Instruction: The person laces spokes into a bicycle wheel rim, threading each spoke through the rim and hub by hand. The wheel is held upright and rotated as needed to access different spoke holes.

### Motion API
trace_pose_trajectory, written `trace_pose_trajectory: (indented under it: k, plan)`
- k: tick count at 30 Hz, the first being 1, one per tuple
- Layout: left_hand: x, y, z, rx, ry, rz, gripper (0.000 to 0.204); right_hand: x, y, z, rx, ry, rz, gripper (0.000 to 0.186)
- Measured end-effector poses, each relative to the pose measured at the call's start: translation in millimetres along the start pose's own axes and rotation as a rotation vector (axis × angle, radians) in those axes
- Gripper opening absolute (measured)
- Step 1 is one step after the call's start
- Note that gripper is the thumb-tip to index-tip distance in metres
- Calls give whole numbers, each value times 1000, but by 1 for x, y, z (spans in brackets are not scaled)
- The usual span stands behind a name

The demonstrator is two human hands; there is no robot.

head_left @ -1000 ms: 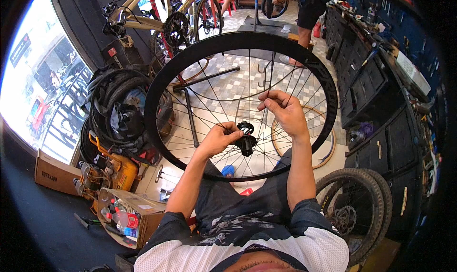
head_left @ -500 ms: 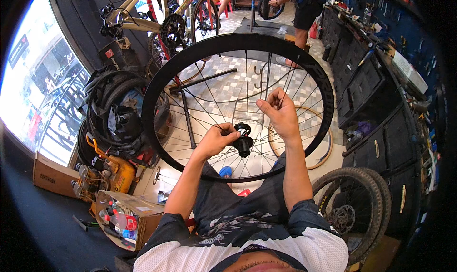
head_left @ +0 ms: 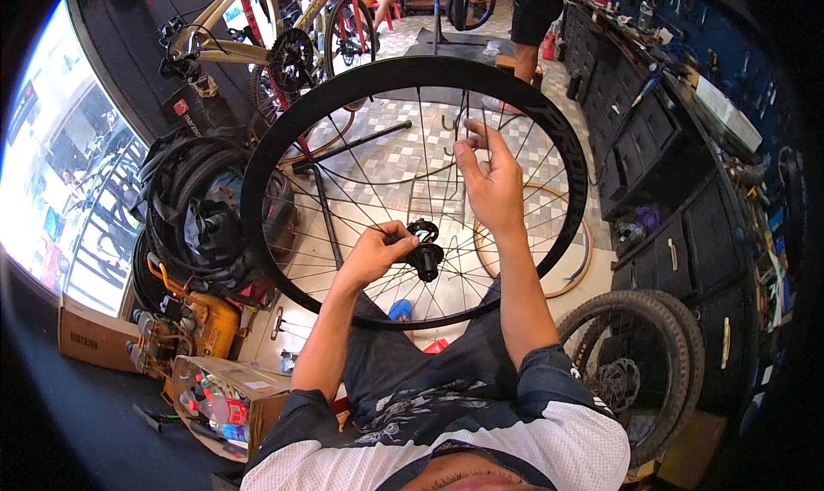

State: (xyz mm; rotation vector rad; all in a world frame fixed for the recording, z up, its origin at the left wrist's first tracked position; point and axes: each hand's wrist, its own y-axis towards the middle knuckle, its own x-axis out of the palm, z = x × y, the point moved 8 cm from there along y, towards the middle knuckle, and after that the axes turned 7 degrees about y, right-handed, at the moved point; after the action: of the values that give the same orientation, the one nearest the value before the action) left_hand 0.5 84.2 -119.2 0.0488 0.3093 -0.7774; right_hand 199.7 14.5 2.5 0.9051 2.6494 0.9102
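A black deep-rimmed bicycle wheel [head_left: 257,182] with thin black spokes lies across my lap, its far side tilted up. At its centre is the black hub [head_left: 427,262]. Beside the hub, my left hand [head_left: 375,257] is closed, thumb and forefinger pinching a spoke [head_left: 383,231]. My right hand [head_left: 495,180] is raised over the right half of the wheel, close to the upper spokes. Its thumb and curled fingers are apart, and I see nothing held in them.
Mountain-bike wheels [head_left: 631,319] stand by my right thigh. Dark drawer cabinets [head_left: 661,165] run along the right. Left are a pile of tyres [head_left: 193,199], a yellow machine [head_left: 213,319] and a carton [head_left: 257,384] of bottles. Bicycles [head_left: 232,51] and a person [head_left: 528,36] are farther off.
My right hand has moved slightly up and its fingers have shifted among the upper spokes. My left hand stays beside the hub. The whole view has shifted a little.
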Motion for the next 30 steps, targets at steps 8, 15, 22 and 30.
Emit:
trace_pose_trajectory:
  k: [8, 15, 22, 30]
  plan:
    - [-1, 4, -9, 6, 27, -23, 22, 21, 4, 19, 124, 412, -289, 28]
    - [1, 2, -2, -6, 19, -31, 21, 14, 7, 29, 224, 416, -315, 21]
    - [3, 4, -4, 15, -73, -12, 20, 1, 6, 29, 223, 349, -204, 11]
    - [7, 9, 8, -35, -288, -91, 33, 20, 0, 22, 213, 402, -187, 16]
